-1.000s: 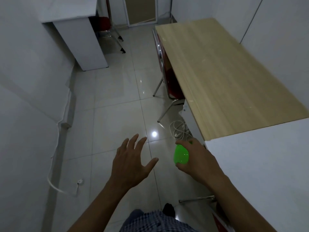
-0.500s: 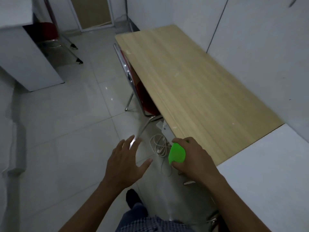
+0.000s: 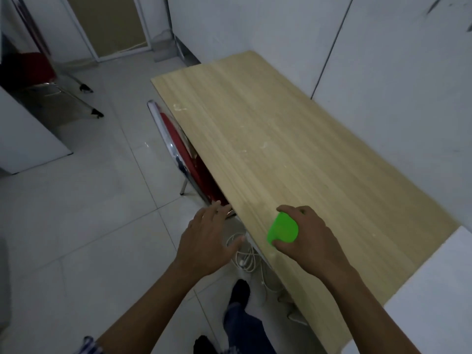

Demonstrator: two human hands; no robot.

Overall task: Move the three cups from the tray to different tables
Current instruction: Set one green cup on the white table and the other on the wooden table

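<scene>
Wood-top table (image 3: 293, 154) against white panel wall (image 3: 383, 60). Red chrome-frame chair (image 3: 178, 154) tucked under its left edge, white cables (image 3: 245, 256) on pale glossy floor tiles (image 3: 89, 200) below its near corner. Door (image 3: 112, 24) beyond its far end. Dim light.

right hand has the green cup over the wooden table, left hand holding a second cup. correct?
Not quite. In the head view the left hand is open and empty, fingers spread beside the table edge. The rest holds: the right hand grips the green cup over the wooden table.
</scene>
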